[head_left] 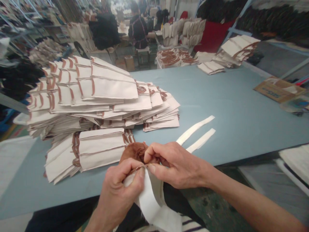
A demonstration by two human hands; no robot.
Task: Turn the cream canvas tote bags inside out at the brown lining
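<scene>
Both hands meet at the table's near edge on one sewn fabric piece (156, 188), off-white with a gathered brown part (133, 151) at its far end. My left hand (123, 182) pinches its top edge between thumb and fingers. Close beside it, my right hand (172, 162) grips the same edge with thumb and bent fingers. A white strip (160, 214) hangs from the held edge toward my lap; I cannot tell whether it is attached. Beyond my right hand, two cream strips (196, 129) lie on the blue-grey table (231, 106).
A tall pile of off-white fabric pieces with brown edging (111, 83) covers the table's left side, with a lower stack (101, 148) before it. More pieces (238, 48) lie at the far right, near a cardboard box (277, 90). People (138, 29) sit in the background.
</scene>
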